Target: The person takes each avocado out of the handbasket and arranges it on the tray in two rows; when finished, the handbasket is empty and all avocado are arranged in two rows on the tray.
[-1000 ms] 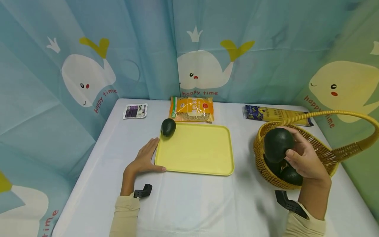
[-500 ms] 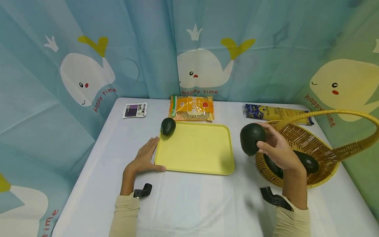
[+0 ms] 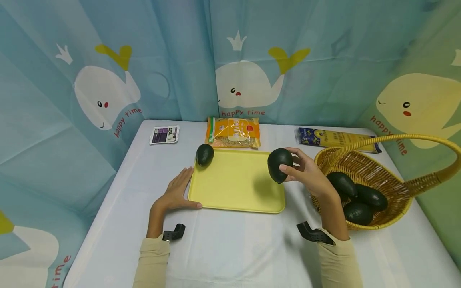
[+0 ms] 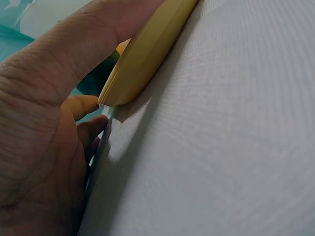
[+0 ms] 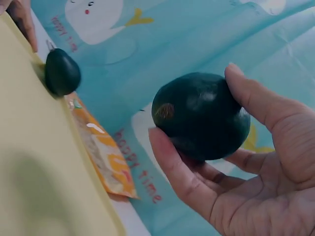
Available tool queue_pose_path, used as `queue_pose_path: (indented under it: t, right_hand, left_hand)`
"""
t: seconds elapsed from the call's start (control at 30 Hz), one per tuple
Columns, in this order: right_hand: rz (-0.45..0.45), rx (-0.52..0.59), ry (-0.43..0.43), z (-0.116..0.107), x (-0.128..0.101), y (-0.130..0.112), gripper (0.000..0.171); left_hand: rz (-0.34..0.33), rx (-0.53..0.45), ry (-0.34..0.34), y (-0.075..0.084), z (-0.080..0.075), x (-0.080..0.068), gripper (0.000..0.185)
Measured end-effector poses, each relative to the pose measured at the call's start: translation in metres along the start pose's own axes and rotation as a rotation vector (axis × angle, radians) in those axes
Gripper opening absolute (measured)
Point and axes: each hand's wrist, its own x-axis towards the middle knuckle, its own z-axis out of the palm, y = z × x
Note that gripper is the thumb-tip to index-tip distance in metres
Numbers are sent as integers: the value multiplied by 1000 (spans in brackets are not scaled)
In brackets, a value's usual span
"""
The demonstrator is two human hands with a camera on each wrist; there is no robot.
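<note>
My right hand [image 3: 306, 172] grips a dark green avocado [image 3: 279, 165] between thumb and fingers, held above the right end of the yellow tray [image 3: 234, 182]. The right wrist view shows the avocado's stem scar [image 5: 164, 112] and the fingers curled round its sides. A second avocado [image 3: 205, 155] lies at the tray's far left corner. My left hand [image 3: 176, 192] rests at the tray's near left corner, fingers straight along the left side and thumb at the front edge; the left wrist view shows the thumb against the tray's wall [image 4: 147, 54].
A wicker basket [image 3: 399, 208] with a tall handle stands at the right, with several avocados inside. Behind the tray lies an orange bag of grain [image 3: 233, 133]. A yellow and blue packet [image 3: 335, 139] is at back right, a small purple and white packet [image 3: 164, 135] at back left.
My right hand has carried the avocado leftward from over the basket to above the tray's right end. More avocados in the basket now show. The left hand has stayed put.
</note>
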Motion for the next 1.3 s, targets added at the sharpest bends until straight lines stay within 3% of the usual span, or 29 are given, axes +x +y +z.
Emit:
queue_pose_path:
  t: [0.2,0.6,1.1,1.3]
  right_hand:
    - [79,-6,3,14,25,8,65]
    - [169,73,5,39,70,41,66]
    - [254,74,-18,74,111,44,78]
    - [256,13,16,81,121,43,80]
  left_hand:
    - [6,-3,2,1,0,1,130]
    - [-10,2,-1,4,1,0,130]
    - [-4,-1,2,1,1,-1,130]
    - [3,-6,15,-1,3,-1,130]
